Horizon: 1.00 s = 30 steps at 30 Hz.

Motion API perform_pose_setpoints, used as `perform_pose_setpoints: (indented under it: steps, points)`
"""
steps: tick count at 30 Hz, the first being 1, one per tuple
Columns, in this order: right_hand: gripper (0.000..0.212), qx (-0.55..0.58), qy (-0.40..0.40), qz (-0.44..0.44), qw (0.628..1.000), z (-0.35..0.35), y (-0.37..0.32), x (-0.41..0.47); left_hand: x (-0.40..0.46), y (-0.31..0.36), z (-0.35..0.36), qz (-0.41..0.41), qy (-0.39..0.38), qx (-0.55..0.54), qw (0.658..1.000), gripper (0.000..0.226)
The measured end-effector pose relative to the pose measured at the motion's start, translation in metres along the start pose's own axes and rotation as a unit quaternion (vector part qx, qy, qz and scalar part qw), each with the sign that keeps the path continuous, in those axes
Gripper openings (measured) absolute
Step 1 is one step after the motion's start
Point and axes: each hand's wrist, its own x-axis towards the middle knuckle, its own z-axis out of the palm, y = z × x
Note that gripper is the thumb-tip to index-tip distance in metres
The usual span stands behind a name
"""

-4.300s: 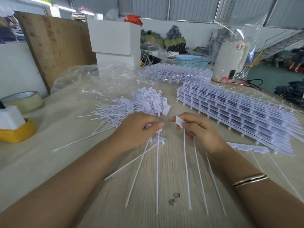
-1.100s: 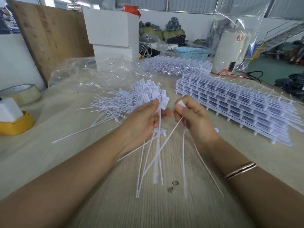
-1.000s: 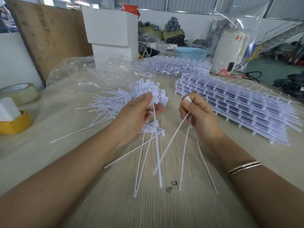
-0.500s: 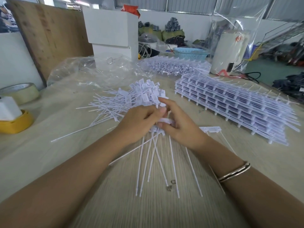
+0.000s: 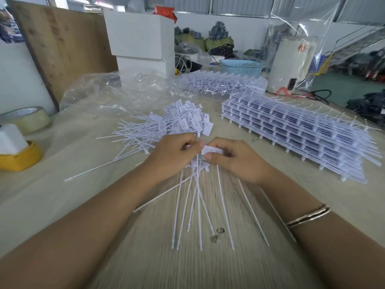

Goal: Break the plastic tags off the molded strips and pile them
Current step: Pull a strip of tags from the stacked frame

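Observation:
My left hand (image 5: 174, 155) and my right hand (image 5: 237, 158) meet at the table's middle, both pinching a short white molded strip of tags (image 5: 211, 150). Its thin white tails (image 5: 198, 203) fan out toward me across the wood. A few loose tags lie under my left fingers, their heads partly hidden. Just beyond my hands lies the pile of separated tags (image 5: 177, 124), heads to the right, tails pointing left. A tall stack of unbroken molded strips (image 5: 295, 130) sits to the right.
More strips (image 5: 223, 84) lie farther back beside a crumpled clear plastic bag (image 5: 116, 92). At the left edge sit a tape roll (image 5: 27, 119) and a yellow holder (image 5: 18, 157). A white box (image 5: 141, 38), a blue basket (image 5: 241, 66) and a wooden board (image 5: 62, 44) stand behind.
My hands rose with tags fanned out, then came down together on the table. My right hand now grips the strip from its right end beside my left thumb.

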Motion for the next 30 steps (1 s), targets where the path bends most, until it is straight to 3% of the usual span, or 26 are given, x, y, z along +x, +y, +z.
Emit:
perform_pose_setpoints:
  steps: [4,9,13,19,26,30]
  points:
    - [0.005,0.058,0.014,0.000,0.998,0.008,-0.003,0.000,0.001,0.002,-0.003,-0.005,-0.005,-0.020,1.000,0.040]
    - [0.008,0.122,0.073,-0.029,0.989,0.012,-0.009,0.002,0.002,0.005,-0.004,-0.093,0.009,-0.228,0.969,0.036]
    - [0.008,0.133,0.141,-0.061,0.979,0.016,-0.012,0.003,0.002,0.008,-0.001,-0.138,0.020,-0.290,0.947,0.035]
    - [0.011,0.263,0.120,-0.077,0.954,0.016,-0.013,0.003,0.002,0.015,0.002,-0.119,0.007,-0.325,0.938,0.031]
    - [0.019,0.259,0.080,-0.119,0.955,0.011,-0.017,0.001,0.000,0.025,0.005,-0.101,-0.004,-0.397,0.912,0.028]
    - [0.021,0.227,0.103,-0.117,0.961,0.009,-0.017,0.003,-0.002,0.023,0.005,-0.079,0.032,-0.341,0.936,0.028]
